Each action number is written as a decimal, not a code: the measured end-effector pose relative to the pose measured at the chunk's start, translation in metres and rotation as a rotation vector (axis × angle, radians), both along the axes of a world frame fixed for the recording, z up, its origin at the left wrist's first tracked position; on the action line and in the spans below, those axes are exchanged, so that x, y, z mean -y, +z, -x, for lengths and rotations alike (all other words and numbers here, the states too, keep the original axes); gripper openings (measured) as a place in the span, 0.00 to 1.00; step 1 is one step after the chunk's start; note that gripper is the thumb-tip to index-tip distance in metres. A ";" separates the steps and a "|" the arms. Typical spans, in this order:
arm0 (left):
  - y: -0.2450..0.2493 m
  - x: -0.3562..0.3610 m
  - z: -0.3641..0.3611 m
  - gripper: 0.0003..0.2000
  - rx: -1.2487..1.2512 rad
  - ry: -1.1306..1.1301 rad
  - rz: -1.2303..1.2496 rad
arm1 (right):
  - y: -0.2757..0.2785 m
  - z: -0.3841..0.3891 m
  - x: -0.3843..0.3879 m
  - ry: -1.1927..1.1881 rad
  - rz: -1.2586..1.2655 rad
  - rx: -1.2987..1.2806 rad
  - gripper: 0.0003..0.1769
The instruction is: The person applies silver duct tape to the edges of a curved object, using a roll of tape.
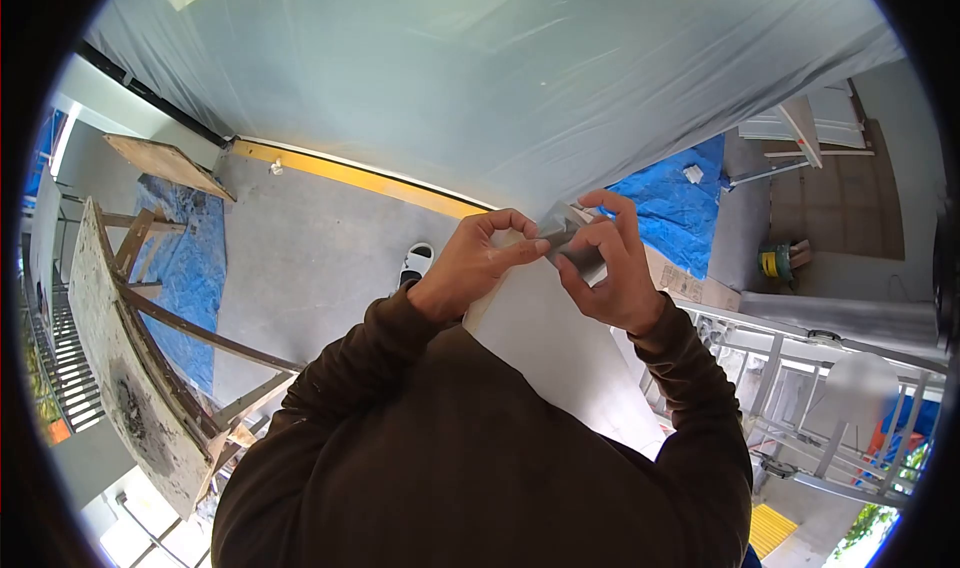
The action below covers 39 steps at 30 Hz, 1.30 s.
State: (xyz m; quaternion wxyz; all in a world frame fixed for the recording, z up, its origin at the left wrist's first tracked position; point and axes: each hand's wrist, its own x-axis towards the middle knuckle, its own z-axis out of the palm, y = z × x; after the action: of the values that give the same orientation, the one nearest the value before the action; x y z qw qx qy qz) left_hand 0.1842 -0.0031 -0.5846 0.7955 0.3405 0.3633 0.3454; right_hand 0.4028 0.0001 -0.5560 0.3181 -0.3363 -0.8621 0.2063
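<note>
Together, the left hand (472, 266) and right hand (612, 273) pinch a grey tool (568, 236), both closed on it, at the far edge of a white panel (545, 338).

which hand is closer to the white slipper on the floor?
Left. The left hand sits just beside the white slipper in view; the right hand is farther over, on the grey piece.
</note>
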 end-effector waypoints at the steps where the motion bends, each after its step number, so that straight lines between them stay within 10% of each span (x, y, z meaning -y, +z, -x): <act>1: -0.001 -0.004 -0.002 0.09 -0.003 -0.016 -0.016 | 0.001 0.000 0.001 -0.082 0.146 -0.071 0.23; 5: 0.006 -0.017 -0.007 0.09 -0.348 0.009 -0.449 | -0.014 -0.021 -0.003 -0.091 0.736 -0.204 0.42; 15: 0.013 -0.038 0.004 0.07 -0.452 -0.097 -0.562 | -0.006 -0.030 0.021 -0.126 0.748 -0.425 0.37; 17: 0.006 -0.038 -0.001 0.07 -0.436 -0.079 -0.560 | 0.004 -0.029 0.019 -0.138 0.386 -0.096 0.34; 23: 0.007 -0.030 -0.016 0.05 -0.441 -0.059 -0.611 | 0.053 -0.024 0.018 -0.287 0.711 0.300 0.39; 27: 0.014 -0.025 -0.022 0.06 -0.434 -0.051 -0.657 | 0.039 -0.035 0.016 -0.243 0.470 0.327 0.41; 33: 0.022 -0.020 -0.019 0.06 -0.440 -0.023 -0.715 | 0.057 -0.035 0.012 -0.382 0.901 0.530 0.34; 39: 0.024 -0.027 -0.010 0.07 -0.416 0.001 -0.938 | 0.043 -0.050 0.013 -0.305 0.953 0.028 0.19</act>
State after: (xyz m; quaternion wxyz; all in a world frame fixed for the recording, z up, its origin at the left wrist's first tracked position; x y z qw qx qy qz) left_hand 0.1939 0.0241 -0.5603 0.4679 0.7222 0.3200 0.3964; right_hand 0.4530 -0.0133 -0.5127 0.1443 -0.5691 -0.6172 0.5237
